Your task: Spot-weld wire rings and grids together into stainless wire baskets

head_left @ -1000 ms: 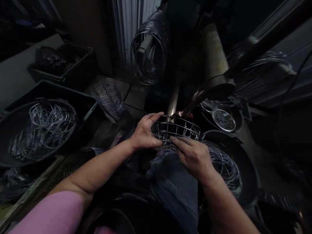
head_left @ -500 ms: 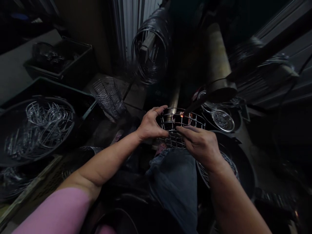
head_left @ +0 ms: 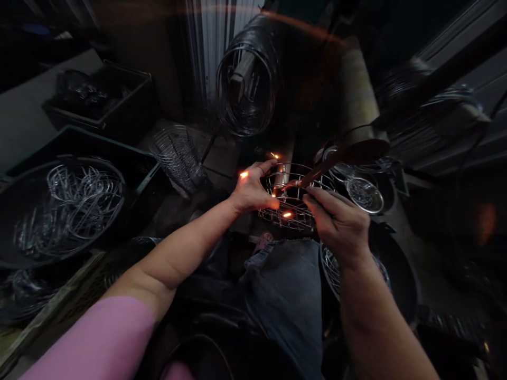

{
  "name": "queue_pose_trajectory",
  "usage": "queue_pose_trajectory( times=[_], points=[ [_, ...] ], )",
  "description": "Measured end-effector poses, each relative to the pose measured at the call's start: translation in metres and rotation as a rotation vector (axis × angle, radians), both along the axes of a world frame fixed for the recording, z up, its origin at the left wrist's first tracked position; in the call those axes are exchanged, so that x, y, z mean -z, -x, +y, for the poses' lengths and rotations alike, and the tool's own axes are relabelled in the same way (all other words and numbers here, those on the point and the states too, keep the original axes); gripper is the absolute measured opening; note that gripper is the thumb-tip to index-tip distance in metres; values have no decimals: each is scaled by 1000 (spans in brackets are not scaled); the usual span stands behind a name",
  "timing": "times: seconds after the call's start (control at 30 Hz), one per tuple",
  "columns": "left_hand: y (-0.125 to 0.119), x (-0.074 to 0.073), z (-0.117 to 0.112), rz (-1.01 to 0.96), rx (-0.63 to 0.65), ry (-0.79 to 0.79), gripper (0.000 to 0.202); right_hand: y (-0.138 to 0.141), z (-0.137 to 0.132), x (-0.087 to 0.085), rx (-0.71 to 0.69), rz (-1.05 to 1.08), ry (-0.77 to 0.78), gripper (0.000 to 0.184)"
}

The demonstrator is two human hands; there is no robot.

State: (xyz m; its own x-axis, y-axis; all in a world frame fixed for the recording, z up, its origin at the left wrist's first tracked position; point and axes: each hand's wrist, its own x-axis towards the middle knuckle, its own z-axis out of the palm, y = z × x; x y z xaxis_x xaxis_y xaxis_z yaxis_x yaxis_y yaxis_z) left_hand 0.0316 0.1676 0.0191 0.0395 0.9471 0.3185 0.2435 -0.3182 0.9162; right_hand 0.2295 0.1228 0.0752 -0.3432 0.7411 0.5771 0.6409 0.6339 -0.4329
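Note:
A round wire basket (head_left: 295, 211) sits in front of me above my knee, held between both hands. My left hand (head_left: 251, 191) grips its left rim, fingers curled round the wire. My right hand (head_left: 339, 221) holds the right side, fingers closed on the wire. A dark rod-shaped electrode (head_left: 317, 171) comes down from the upper right and touches the basket rim. Orange sparks fly round the rim and across my left hand.
A big dark tub of loose wire rings (head_left: 63, 208) lies at the left. A crate (head_left: 103, 100) stands behind it. A stack of wire baskets (head_left: 178, 155) and hanging wire coils (head_left: 247, 84) are ahead. Another tub with wire parts (head_left: 380, 269) is under my right arm.
Both hands raised the basket away from me, up to the electrode tip. Sparks now fly where there was only a small glow before.

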Motion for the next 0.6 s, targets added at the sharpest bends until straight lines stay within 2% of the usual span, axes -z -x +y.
queue_pose_trajectory(
  times=[0.07, 0.17, 0.33, 0.4, 0.47, 0.53, 0.6],
  points=[
    [2, 0, 3, 17, 19, 7, 98, -4, -13, 3, 59, 143, 73, 27],
    [3, -2, 10, 20, 22, 47, 96, -7, -30, 14, 47, 256, 280, 28],
    [0, -5, 25, -11, -41, 124, 102, -3, -45, 37, -33, 281, 469, 16],
    [1, -3, 27, -11, -59, 116, 104, -2, -49, 47, -50, 254, 554, 19],
    [3, 5, 24, -35, -40, 98, 108, -5, -54, 58, -56, 206, 641, 34],
    [5, 21, 16, -109, -1, 104, 121, -11, -63, 67, -63, 171, 716, 52],
    [3, 42, 4, -256, 48, 185, 138, -21, -75, 73, -55, 158, 802, 51]
  ],
)
